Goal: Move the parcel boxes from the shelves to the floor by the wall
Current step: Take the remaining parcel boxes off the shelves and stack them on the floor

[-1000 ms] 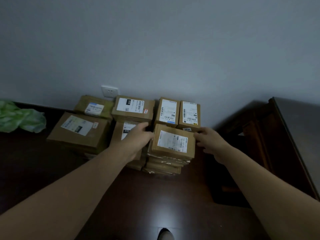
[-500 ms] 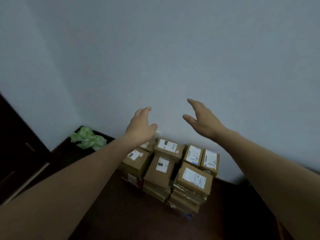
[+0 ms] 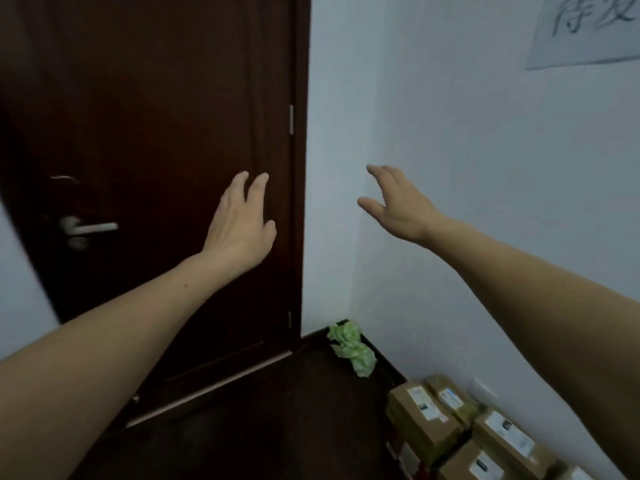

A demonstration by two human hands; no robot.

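**Both hands empty, between one load and the next**

Nothing is held by either hand. The left hand [image 3: 239,223] is raised at the middle of the frame, in front of a dark door [image 3: 156,116], with its fingers straight and slightly spread. The right hand [image 3: 398,206] is raised just right of centre, against the pale wall [image 3: 467,185], with its fingers extended and the thumb apart.

The parcel boxes [image 3: 426,420] are seen in the lower right corner of the frame. They are packed closely on the dark floor [image 3: 277,410] against the wall, labels upward, beside a wall socket [image 3: 483,391]. A crumpled green bag [image 3: 353,348] lies in the room's corner, well apart from both hands. No shelves are shown.

The step is judged to be the gap between loads, with some boxes set down and more to be fetched. The next move is judged to call for a turn towards the shelves and a two-handed hold on the sides of another box. How many boxes remain cannot be told.
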